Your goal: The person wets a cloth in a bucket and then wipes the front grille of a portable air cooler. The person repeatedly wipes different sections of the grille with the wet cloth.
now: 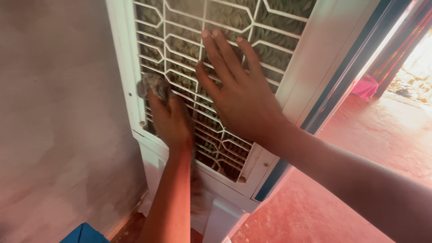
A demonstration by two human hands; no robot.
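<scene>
Cloth [153,85]: grey, crumpled, soft and fuzzy at its edges, bunched in the left hand [173,121] and pressed against the grille [180,49] near its lower left corner. Fingers curl closed around the wad; only its top lump shows above the knuckles, and a loose tail seems to hang down along the forearm, blurred.

Right hand [245,99]: just right of the grip, flat and open, fingers spread, palm laid on the grille, holding nothing.

Grille: white plastic, thin bars forming elongated hexagons and horizontal slats, set in a white frame [123,67]. Behind the bars, a greenish-brown honeycomb pad, rough and fibrous. Two screw points show on the frame, one left of the grip and one on the lower bar to its right.

Progress, as a judgement: wiping looks to be under way at the lower left. No clear difference between wiped and unwiped bars can be made out, so how much is done cannot be told; the upper and right areas lie away from the cloth.

Cooler body [315,58]: smooth white panel right of the grille, with a blue edge strip; its white base stands below the grip.

Wall [54,112]: left of the grip, plain, matte, pale.

Floor [324,211]: red, polished, below and right.

Blue object [83,234]: low beside the left forearm, kind not clear.
</scene>
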